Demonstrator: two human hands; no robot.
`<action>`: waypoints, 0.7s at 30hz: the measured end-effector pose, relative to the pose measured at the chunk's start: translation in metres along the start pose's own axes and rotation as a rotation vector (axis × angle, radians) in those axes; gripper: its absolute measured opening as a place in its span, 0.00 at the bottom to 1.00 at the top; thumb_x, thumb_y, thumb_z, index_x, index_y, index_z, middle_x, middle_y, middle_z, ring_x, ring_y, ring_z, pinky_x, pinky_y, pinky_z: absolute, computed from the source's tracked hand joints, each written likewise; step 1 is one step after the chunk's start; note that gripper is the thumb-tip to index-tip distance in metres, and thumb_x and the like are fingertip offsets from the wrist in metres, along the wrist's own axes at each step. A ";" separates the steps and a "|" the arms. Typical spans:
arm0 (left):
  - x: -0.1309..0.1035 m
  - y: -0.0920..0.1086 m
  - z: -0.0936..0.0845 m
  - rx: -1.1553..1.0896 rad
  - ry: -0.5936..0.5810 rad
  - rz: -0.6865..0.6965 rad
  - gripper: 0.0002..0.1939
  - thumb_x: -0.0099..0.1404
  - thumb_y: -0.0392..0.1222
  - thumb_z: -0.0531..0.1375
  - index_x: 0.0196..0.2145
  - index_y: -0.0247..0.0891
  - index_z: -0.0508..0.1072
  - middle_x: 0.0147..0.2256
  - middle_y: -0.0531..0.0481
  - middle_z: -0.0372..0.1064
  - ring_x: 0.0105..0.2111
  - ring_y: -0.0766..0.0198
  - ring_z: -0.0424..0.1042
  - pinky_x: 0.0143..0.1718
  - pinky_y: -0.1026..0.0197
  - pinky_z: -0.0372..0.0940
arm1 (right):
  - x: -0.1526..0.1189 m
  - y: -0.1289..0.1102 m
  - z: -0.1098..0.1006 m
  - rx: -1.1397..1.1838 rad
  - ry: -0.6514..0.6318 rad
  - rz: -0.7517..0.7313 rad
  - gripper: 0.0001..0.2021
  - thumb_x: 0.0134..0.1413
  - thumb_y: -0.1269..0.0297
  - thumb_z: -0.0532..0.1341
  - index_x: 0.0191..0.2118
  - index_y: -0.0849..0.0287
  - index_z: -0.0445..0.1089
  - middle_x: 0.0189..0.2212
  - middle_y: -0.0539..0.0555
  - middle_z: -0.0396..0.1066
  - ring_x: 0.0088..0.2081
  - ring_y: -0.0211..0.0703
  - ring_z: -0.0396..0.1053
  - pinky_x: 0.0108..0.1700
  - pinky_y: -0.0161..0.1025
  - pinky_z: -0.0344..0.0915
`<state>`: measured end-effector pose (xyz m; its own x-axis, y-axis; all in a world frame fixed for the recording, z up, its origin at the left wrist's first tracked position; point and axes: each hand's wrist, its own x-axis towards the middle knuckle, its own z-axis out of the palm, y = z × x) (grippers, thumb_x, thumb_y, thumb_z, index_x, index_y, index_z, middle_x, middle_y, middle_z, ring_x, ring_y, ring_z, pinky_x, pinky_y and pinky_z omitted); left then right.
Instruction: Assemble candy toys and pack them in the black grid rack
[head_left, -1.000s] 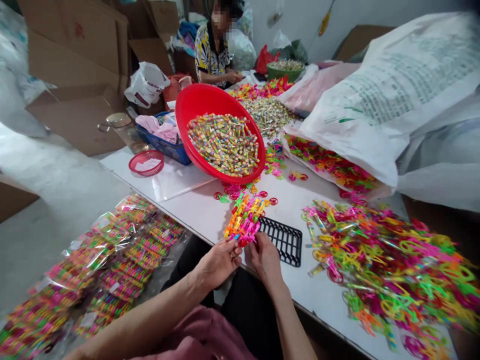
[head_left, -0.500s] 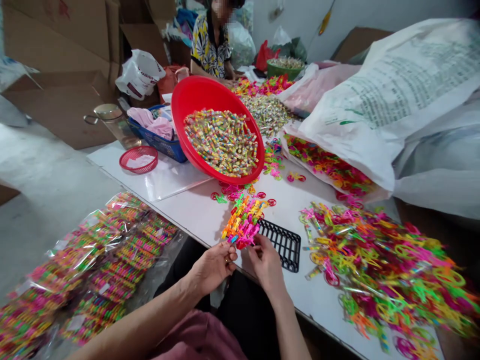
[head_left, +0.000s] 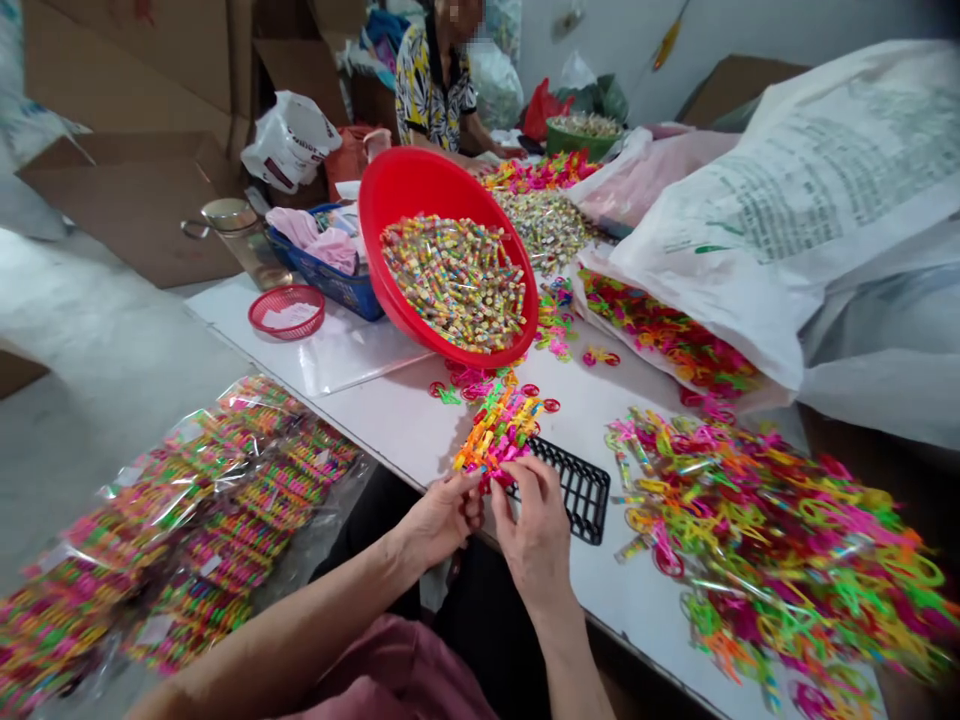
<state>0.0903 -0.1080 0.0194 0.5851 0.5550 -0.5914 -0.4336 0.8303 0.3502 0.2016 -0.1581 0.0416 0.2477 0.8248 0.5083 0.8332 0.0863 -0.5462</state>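
A cluster of bright plastic pieces (head_left: 499, 428), orange, yellow, pink and green, stands at the near table edge. My left hand (head_left: 442, 518) is closed at its lower left, thumb and fingers pinched against the lowest pieces. From the right, the bent fingers of my right hand (head_left: 536, 530) close on the cluster's bottom end. The exact piece between my fingertips is mostly hidden. Just behind my right hand lies a black plastic rack (head_left: 581, 490) with rows of slots, partly covered by the hand and the cluster.
A tilted red basin (head_left: 390, 190) holds small wrapped tubes. To the right spreads a heap of plastic toys (head_left: 780, 540), below a white sack (head_left: 750, 230). Bagged packs (head_left: 217, 500) lie at left. A blue basket (head_left: 337, 285) and red basket (head_left: 286, 312) stand behind; a co-worker (head_left: 435, 90) sits opposite.
My right hand has moved up and its fingers now bend over the cluster's lower end. My left fingertips remain at its lower left. The whole view has shifted slightly.
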 end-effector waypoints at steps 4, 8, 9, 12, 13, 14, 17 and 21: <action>0.001 -0.004 -0.002 0.044 -0.044 0.085 0.14 0.47 0.39 0.67 0.21 0.33 0.63 0.17 0.59 0.56 0.16 0.77 0.53 0.19 0.70 0.49 | 0.000 0.004 -0.007 0.052 0.000 0.025 0.06 0.57 0.69 0.54 0.41 0.57 0.64 0.40 0.57 0.64 0.44 0.45 0.64 0.46 0.46 0.67; 0.001 -0.008 -0.005 0.077 -0.084 0.120 0.14 0.49 0.37 0.66 0.22 0.33 0.62 0.17 0.60 0.55 0.17 0.77 0.54 0.19 0.70 0.50 | 0.002 0.007 -0.009 0.053 0.014 0.048 0.05 0.57 0.69 0.53 0.39 0.57 0.64 0.39 0.56 0.64 0.43 0.45 0.65 0.46 0.46 0.67; 0.002 -0.008 -0.006 0.091 -0.093 0.125 0.14 0.49 0.37 0.66 0.21 0.34 0.62 0.17 0.60 0.55 0.17 0.76 0.55 0.20 0.70 0.50 | 0.003 0.007 -0.009 0.052 0.013 0.055 0.05 0.57 0.69 0.53 0.39 0.57 0.64 0.39 0.57 0.63 0.42 0.44 0.65 0.46 0.46 0.67; 0.002 -0.008 -0.010 0.163 -0.131 0.131 0.14 0.51 0.38 0.65 0.21 0.34 0.62 0.15 0.58 0.56 0.16 0.75 0.56 0.20 0.69 0.53 | 0.003 0.006 -0.008 0.062 0.010 0.060 0.06 0.57 0.69 0.53 0.39 0.57 0.65 0.39 0.57 0.63 0.42 0.44 0.65 0.45 0.45 0.67; 0.002 -0.008 -0.010 0.189 -0.136 0.131 0.13 0.51 0.39 0.65 0.21 0.34 0.62 0.15 0.58 0.57 0.16 0.74 0.56 0.20 0.69 0.54 | 0.003 0.006 -0.007 0.063 0.005 0.057 0.06 0.57 0.69 0.53 0.39 0.57 0.65 0.39 0.57 0.63 0.43 0.45 0.65 0.45 0.45 0.67; 0.002 -0.008 -0.011 0.209 -0.137 0.132 0.13 0.51 0.40 0.65 0.21 0.34 0.63 0.15 0.57 0.58 0.16 0.74 0.57 0.21 0.68 0.55 | 0.002 0.005 -0.008 0.064 0.001 0.054 0.06 0.57 0.70 0.53 0.39 0.57 0.65 0.39 0.57 0.63 0.43 0.45 0.64 0.45 0.45 0.66; 0.002 -0.009 -0.013 0.236 -0.130 0.142 0.11 0.51 0.41 0.65 0.24 0.33 0.66 0.15 0.57 0.60 0.16 0.73 0.58 0.21 0.67 0.56 | 0.001 0.003 -0.010 0.061 -0.017 0.058 0.07 0.57 0.69 0.54 0.41 0.57 0.65 0.40 0.57 0.62 0.44 0.44 0.64 0.47 0.44 0.65; 0.003 -0.012 -0.015 0.231 -0.131 0.156 0.12 0.50 0.41 0.66 0.27 0.33 0.68 0.17 0.56 0.63 0.15 0.72 0.60 0.19 0.67 0.57 | 0.002 -0.003 -0.018 -0.011 -0.047 0.062 0.11 0.56 0.65 0.56 0.46 0.56 0.66 0.46 0.59 0.59 0.46 0.47 0.61 0.48 0.47 0.63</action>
<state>0.0870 -0.1174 0.0027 0.6136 0.6660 -0.4242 -0.3667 0.7161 0.5940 0.2087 -0.1667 0.0559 0.2759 0.8537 0.4416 0.8222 0.0284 -0.5685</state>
